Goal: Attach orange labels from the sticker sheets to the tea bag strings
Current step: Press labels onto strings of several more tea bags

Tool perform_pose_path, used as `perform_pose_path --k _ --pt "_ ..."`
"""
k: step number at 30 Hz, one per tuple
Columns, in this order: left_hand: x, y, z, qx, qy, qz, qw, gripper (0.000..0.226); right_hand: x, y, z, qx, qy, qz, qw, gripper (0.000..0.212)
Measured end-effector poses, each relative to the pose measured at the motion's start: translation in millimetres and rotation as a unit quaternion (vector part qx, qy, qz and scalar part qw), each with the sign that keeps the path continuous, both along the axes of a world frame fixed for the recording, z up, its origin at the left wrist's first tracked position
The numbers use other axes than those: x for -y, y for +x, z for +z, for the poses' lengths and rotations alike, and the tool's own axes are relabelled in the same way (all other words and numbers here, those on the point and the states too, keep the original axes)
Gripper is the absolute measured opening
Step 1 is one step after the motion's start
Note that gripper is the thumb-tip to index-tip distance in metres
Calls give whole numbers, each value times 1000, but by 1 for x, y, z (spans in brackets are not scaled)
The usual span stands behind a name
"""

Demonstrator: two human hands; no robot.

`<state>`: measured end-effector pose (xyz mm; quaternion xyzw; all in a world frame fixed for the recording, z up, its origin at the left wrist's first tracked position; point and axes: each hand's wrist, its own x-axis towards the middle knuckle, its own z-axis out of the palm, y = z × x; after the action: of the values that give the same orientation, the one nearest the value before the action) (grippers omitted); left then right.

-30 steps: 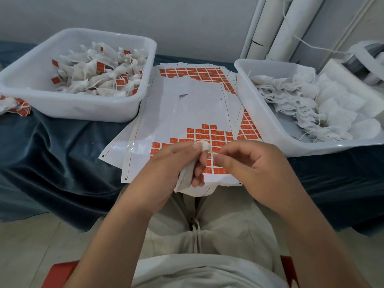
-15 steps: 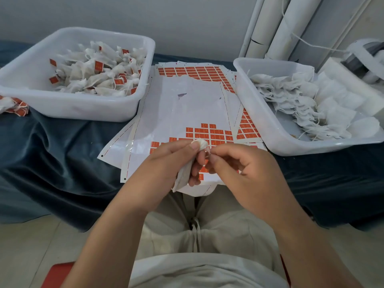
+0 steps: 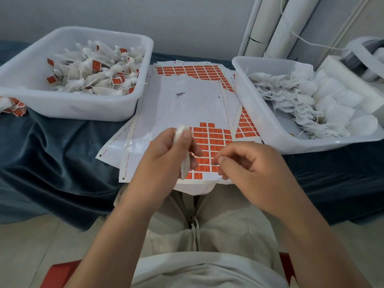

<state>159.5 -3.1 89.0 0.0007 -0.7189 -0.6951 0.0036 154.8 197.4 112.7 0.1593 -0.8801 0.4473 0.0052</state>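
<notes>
While the left hand (image 3: 164, 159) curls its thumb and fingers round a white tea bag (image 3: 185, 168), gripping it upright so that its top pokes out above the thumb, the right hand (image 3: 251, 171) sits just beside it. All its fingers are curled, and the thumb and forefinger tips are pressed together, apparently on the bag's string, though that is too thin to make out. Both hands hover over the near end of the sticker sheets (image 3: 187, 100), right above a block of orange labels (image 3: 209, 140). More rows of labels show at the far end of the stack. Left of the sheets stands a white tub (image 3: 83, 110) of tea bags already carrying orange tags. Right of them a second white tub (image 3: 256, 107) holds plain bags with loose strings. Sheets and tubs lie on a dark blue cloth (image 3: 52, 154). A few tagged bags (image 3: 12, 106) lie outside the left tub.
</notes>
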Motion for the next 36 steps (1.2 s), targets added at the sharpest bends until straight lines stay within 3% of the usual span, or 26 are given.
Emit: perform_pose_path --k 5,9,13,15,17,20,23,25,30,36 --pt "10 -4 3 13 135 -97 986 37 10 2 -1 9 -113 -5 994 6" --pt "6 -1 2 4 86 -140 986 38 21 6 -6 -59 -91 8 994 14" --pt "4 1 3 15 101 -143 984 38 20 6 -7 -135 -50 2 990 15" --pt "3 2 4 16 117 -145 982 37 18 4 -8 -86 -86 5 993 15" --pt "1 3 7 28 169 -163 972 36 18 0 -8 42 -200 27 979 18" --pt "-2 4 10 56 268 -211 938 35 21 -2 -8 233 -363 93 897 22" --pt "-1 4 10 68 318 -256 910 38 21 -5 -5 278 -385 135 870 24" --pt "0 3 9 66 332 -271 901 37 18 -6 -6 264 -375 136 878 25" --pt "1 1 4 64 356 -283 888 33 17 0 -4 127 -287 73 947 21" --pt "2 1 5 59 358 -284 888 37 17 8 2 35 -235 47 970 22"
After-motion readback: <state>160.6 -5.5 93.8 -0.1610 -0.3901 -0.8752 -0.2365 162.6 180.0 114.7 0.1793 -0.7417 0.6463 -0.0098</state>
